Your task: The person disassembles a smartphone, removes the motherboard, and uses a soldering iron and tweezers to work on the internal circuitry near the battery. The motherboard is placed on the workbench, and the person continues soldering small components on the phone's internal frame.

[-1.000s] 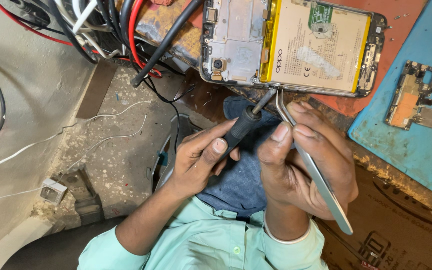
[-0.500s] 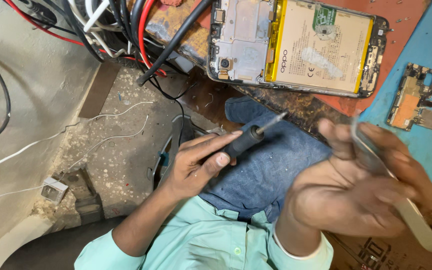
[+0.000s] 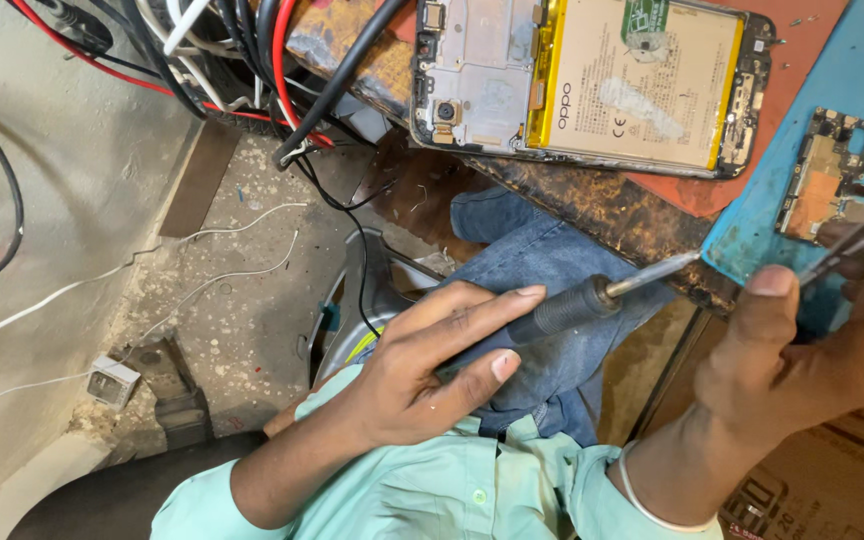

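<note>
1. Left hand [image 3: 422, 375] is closed on a screwdriver [image 3: 592, 298]: thumb and fingers wrapped round the black handle, index finger laid along it. The metal shaft points right and slightly up, its tip just short of the near edge of the blue mat [image 3: 852, 80].
2. Right hand [image 3: 822, 340] is at the right edge, fingers pinched together on metal tweezers [image 3: 837, 255]. The tips reach left over the near part of the blue mat. Part of the hand is out of frame.
3. Opened phone [image 3: 592, 80], back cover off, lies far centre on the red-orange mat [image 3: 802, 40]. Its frame holds a yellow-edged battery [image 3: 642, 85] across most of the body, and a camera module [image 3: 445, 110] sits at its left end.
4. A small circuit board [image 3: 827, 175] lies loose on the blue mat, just beyond the tweezers and right of the phone.
5. The worn brown bench edge [image 3: 592, 205] runs diagonally between the phone and the hands. Blue jeans [image 3: 542, 270] sit below it, directly under the screwdriver.
6. A bundle of red, black and white cables [image 3: 252, 50] hangs off the far-left end of the bench, and one thick black cable crosses the bench corner just left of the phone.
7. White wires [image 3: 152, 270] trail over the concrete floor [image 3: 242, 300] on the left, with a small white socket box [image 3: 112, 382] near left.
8. Light green shirt sleeves [image 3: 432, 490] fill the near edge.
</note>
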